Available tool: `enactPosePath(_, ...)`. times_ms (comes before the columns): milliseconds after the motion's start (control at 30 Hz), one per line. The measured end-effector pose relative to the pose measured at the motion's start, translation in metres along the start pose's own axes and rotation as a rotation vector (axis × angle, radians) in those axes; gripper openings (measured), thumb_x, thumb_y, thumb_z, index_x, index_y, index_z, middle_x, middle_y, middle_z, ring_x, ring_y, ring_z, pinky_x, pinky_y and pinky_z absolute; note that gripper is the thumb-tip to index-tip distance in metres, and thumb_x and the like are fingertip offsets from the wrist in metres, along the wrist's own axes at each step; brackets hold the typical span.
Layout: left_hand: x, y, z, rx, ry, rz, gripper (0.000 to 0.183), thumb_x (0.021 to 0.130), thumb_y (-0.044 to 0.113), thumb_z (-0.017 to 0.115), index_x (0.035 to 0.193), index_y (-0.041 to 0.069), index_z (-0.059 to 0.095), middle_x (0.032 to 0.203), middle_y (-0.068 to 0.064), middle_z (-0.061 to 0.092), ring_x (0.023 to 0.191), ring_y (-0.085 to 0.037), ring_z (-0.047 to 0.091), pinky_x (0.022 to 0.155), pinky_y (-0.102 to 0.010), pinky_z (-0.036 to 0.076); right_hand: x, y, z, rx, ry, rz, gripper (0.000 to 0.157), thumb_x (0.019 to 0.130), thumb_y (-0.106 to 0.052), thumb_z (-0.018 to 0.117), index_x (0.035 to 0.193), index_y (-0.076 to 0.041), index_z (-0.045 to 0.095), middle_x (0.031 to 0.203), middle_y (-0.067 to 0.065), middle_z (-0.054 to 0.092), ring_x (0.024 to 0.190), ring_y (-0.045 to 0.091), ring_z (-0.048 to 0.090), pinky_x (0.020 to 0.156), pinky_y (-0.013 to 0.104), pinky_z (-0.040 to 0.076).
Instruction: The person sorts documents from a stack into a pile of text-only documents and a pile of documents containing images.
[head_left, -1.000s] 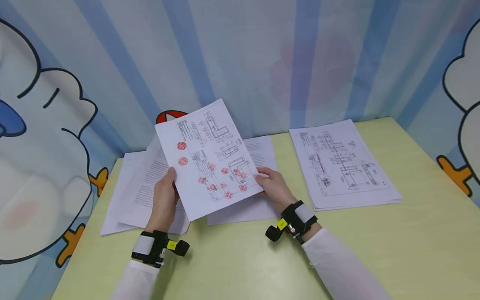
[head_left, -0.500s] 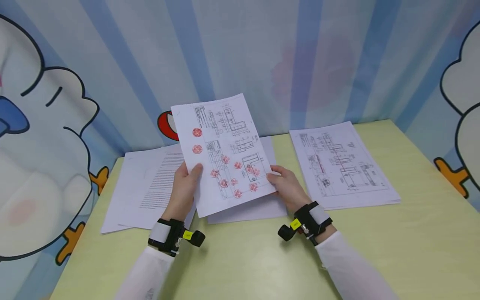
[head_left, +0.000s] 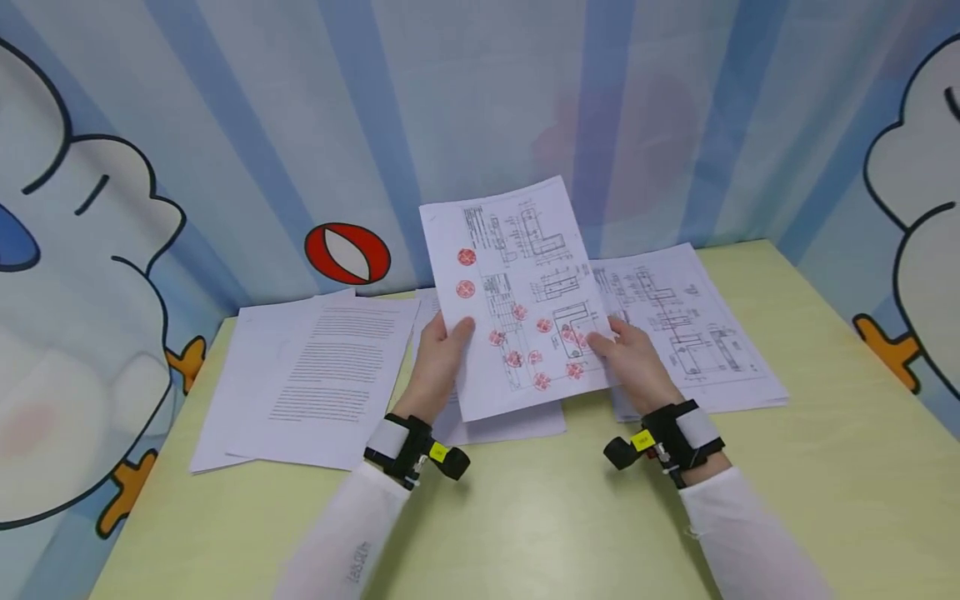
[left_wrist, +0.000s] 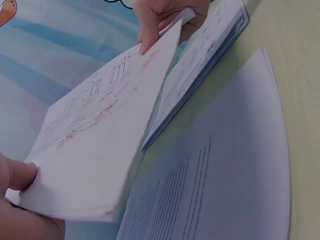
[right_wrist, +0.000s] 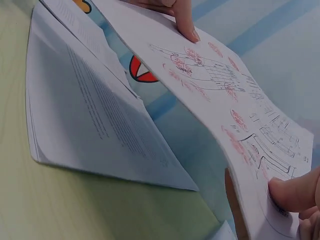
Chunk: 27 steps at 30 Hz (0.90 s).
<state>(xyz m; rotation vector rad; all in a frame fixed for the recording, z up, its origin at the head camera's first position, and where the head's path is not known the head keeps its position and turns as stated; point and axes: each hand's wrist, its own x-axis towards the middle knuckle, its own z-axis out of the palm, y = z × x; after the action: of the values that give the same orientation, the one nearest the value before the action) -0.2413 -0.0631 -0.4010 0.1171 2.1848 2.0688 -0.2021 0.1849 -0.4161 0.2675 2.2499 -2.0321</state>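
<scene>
A thin stack of paper (head_left: 487, 383) printed with technical drawings and red round stamps is held up, tilted, above the table. My left hand (head_left: 437, 367) grips its left edge, thumb on the printed face. At the lower right edge, my right hand (head_left: 636, 362) pinches the same stack, thumb in front and fingers behind. Behind and below the held stack lies a text-printed pile (head_left: 517, 427), partly hidden by it. To the right, a pile of drawing sheets (head_left: 720, 333) is overlapped by the held papers in the head view. The wrist views show both thumbs pressing the stamped sheet.
Overlapping text sheets (head_left: 337, 383) lie at the left of the pale yellow table (head_left: 540, 517). A printed curtain (head_left: 480, 100) with cartoon figures stands along the table's back edge. Each wrist wears a strapped camera.
Both hands have carried the stamped stack to the right, from over the left and middle piles toward the right pile. The left text sheets, lifted and bent earlier, now lie flat.
</scene>
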Motion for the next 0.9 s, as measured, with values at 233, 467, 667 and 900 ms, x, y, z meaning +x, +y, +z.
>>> enactPosePath(233, -0.001, 0.003, 0.04, -0.029, -0.105, -0.004, 0.034, 0.094, 0.027, 0.049, 0.128, 0.03, 0.044, 0.109, -0.002, 0.063, 0.094, -0.017, 0.06, 0.079, -0.035, 0.049, 0.019, 0.034, -0.048, -0.021, 0.158, -0.087, 0.058, 0.09, -0.048, 0.05, 0.136, -0.016, 0.038, 0.12, 0.008, 0.054, 0.103, 0.02, 0.055, 0.082, 0.032, 0.045)
enactPosePath(467, -0.004, -0.007, 0.081, 0.016, -0.184, -0.088, 0.038, 0.089, 0.022, 0.058, 0.125, 0.025, 0.048, 0.099, -0.002, 0.067, 0.086, -0.016, 0.063, 0.073, -0.033, 0.051, 0.032, 0.052, -0.099, -0.127, 0.255, -0.061, 0.067, 0.087, -0.056, 0.047, 0.139, -0.016, 0.035, 0.119, 0.011, 0.052, 0.101, 0.024, 0.052, 0.082, 0.034, 0.041)
enactPosePath(667, -0.009, -0.022, 0.111, 0.134, -0.219, -0.091, 0.054, 0.084, 0.015, 0.062, 0.133, 0.015, 0.04, 0.086, -0.004, 0.066, 0.067, -0.02, 0.062, 0.059, -0.029, 0.05, 0.008, 0.037, -0.132, -0.26, 0.218, 0.034, 0.073, 0.09, -0.056, 0.042, 0.143, -0.008, 0.026, 0.123, 0.017, 0.046, 0.108, 0.03, 0.043, 0.093, 0.045, 0.032)
enactPosePath(900, -0.018, -0.028, 0.14, 0.247, -0.26, -0.077, 0.06, 0.082, 0.005, 0.062, 0.136, 0.01, 0.039, 0.083, -0.003, 0.057, 0.059, -0.019, 0.061, 0.053, -0.03, 0.052, -0.016, 0.027, -0.158, -0.411, 0.187, 0.127, 0.072, 0.094, -0.048, 0.037, 0.143, 0.0, 0.017, 0.131, 0.029, 0.037, 0.115, 0.041, 0.03, 0.098, 0.063, 0.022)
